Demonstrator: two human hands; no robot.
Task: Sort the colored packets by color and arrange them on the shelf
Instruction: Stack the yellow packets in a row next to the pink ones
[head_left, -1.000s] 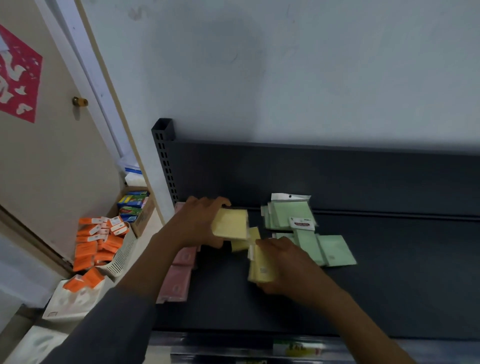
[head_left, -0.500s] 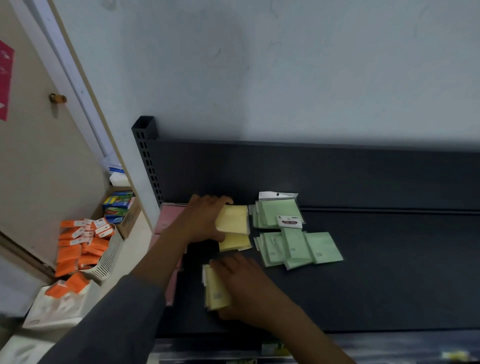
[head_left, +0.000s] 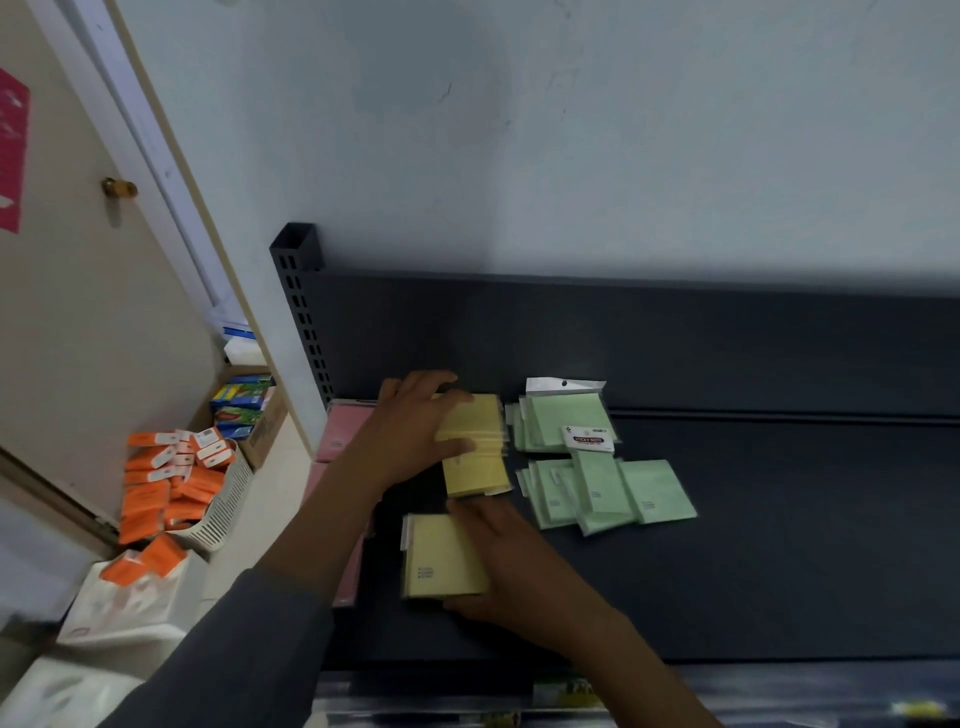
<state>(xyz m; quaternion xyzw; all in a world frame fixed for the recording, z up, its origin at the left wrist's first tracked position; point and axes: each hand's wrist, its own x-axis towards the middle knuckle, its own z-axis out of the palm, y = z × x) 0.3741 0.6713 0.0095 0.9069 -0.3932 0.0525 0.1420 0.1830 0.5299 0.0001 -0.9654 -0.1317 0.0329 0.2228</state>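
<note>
Head view: two hands (head_left: 415, 436) (head_left: 511, 566) on two yellow packet stacks (head_left: 475, 447) (head_left: 444, 558).

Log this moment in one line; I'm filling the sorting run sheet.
stage: stacking yellows | left hand: grips rear yellow packets | right hand: holds front yellow stack | green packets: right | pink packets: left | shelf

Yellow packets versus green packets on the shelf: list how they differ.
The yellow packets sit in two squared stacks under the hands; the green packets lie fanned, untouched. Yellow lies left of green. One green packet shows a white header card; yellow shows none. Both are flat, clear-wrapped pads on the dark shelf.
</note>
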